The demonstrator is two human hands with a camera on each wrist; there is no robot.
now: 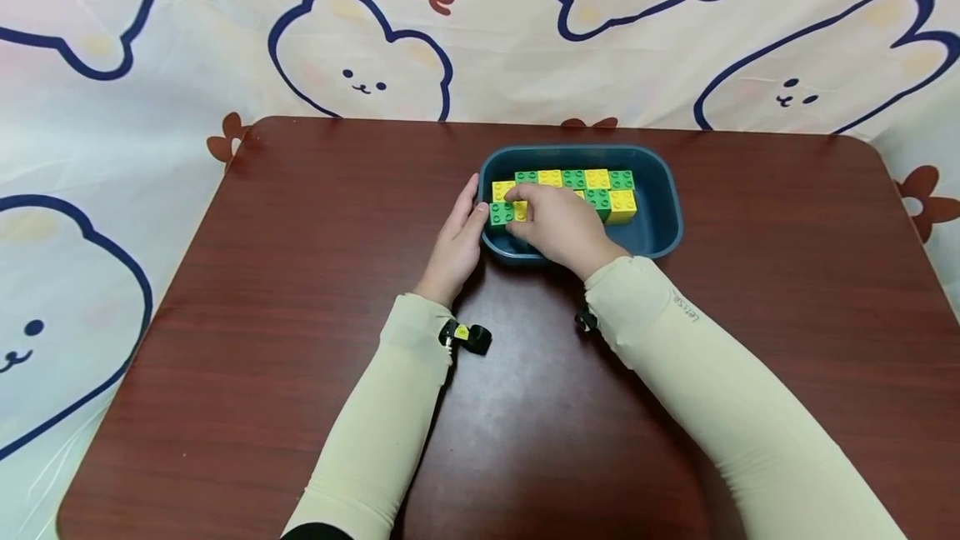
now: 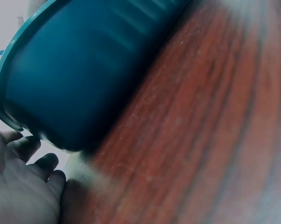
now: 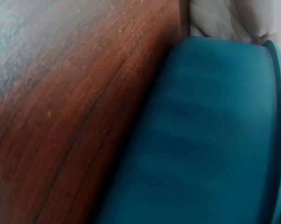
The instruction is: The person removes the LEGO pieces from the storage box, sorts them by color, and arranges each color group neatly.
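Note:
A dark blue oblong tub (image 1: 660,165) stands near the table's far edge, holding rows of green and yellow toy building bricks (image 1: 596,179). At its left end my left hand (image 1: 456,244) rests against the wall with straight fingers. My right hand (image 1: 562,223) reaches over the near rim; its curled thumb and index finger pinch a yellow brick (image 1: 521,212) beside a green brick (image 1: 500,214) at the left of the front row. The hand covers part of that row. The left wrist view shows the tub's outer wall (image 2: 84,74) and fingers close to its rim.
A brown wood-grain table (image 1: 337,232) lies under the tub. Behind it hangs a pale cloth (image 1: 495,65) with cartoon figures. Small black devices, such as the left wrist camera (image 1: 467,335), are strapped at both wrists.

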